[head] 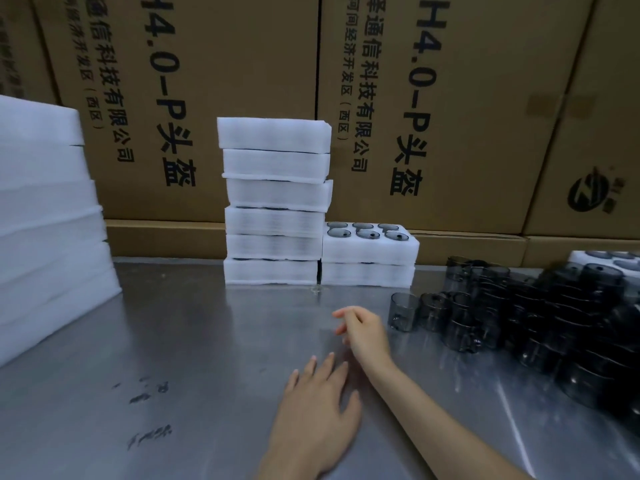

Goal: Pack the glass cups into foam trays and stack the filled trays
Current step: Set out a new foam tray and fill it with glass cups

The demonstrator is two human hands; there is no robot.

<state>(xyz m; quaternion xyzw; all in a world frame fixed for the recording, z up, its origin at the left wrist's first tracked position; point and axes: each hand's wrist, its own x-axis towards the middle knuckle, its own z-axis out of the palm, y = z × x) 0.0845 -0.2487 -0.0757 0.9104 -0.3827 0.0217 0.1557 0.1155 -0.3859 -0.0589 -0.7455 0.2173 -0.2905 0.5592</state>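
Note:
A tall stack of white foam trays (pixel 275 202) stands at the back middle of the steel table (pixel 173 341). Beside it on the right is a short stack of two trays (pixel 369 252); the top one holds several dark glass cups (pixel 363 234) in its holes. A heap of smoky glass cups (pixel 540 317) covers the table's right side, with one cup (pixel 403 311) standing nearest. My left hand (pixel 317 414) lies flat on the table with straight fingers. My right hand (pixel 363 332) hovers empty with loosely curled fingers, just left of that nearest cup.
A big pile of foam trays (pixel 45 220) fills the left edge. Large brown cardboard boxes (pixel 433 109) form a wall behind the table. Another foam tray with cups (pixel 609 259) peeks in at the far right behind the heap.

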